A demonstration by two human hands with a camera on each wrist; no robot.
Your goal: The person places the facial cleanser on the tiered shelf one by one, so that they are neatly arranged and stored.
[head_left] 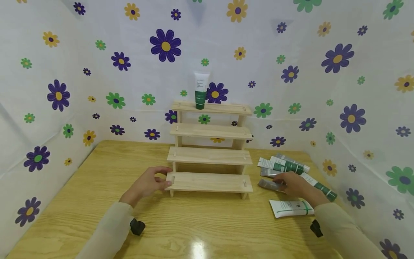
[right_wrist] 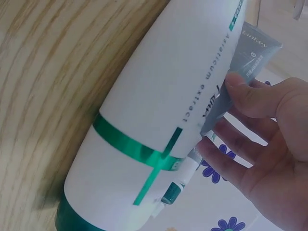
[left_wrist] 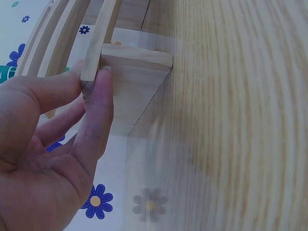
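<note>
A light wooden stepped rack [head_left: 209, 182] stands on the table. My left hand [head_left: 151, 182] pinches the left end of its lowest board; in the left wrist view the thumb lies on one face of the board [left_wrist: 98, 48] and a finger on the other. On the right, my right hand [head_left: 292, 184] holds a grey squeeze tube [head_left: 270, 185] between thumb and fingers, also seen in the right wrist view as a grey tube [right_wrist: 250, 53]. A white tube with a green band [head_left: 289, 208] lies just in front of that hand. On the top board stands a white and green tube [head_left: 200, 90].
Behind my right hand several tubes lie in a loose pile, among them a white and green tube [head_left: 288, 165] and a grey one [head_left: 269, 173]. Another white and green tube [head_left: 323, 189] lies by the right wall. Flower-printed sheets [head_left: 136, 79] enclose the wooden table [head_left: 181, 226].
</note>
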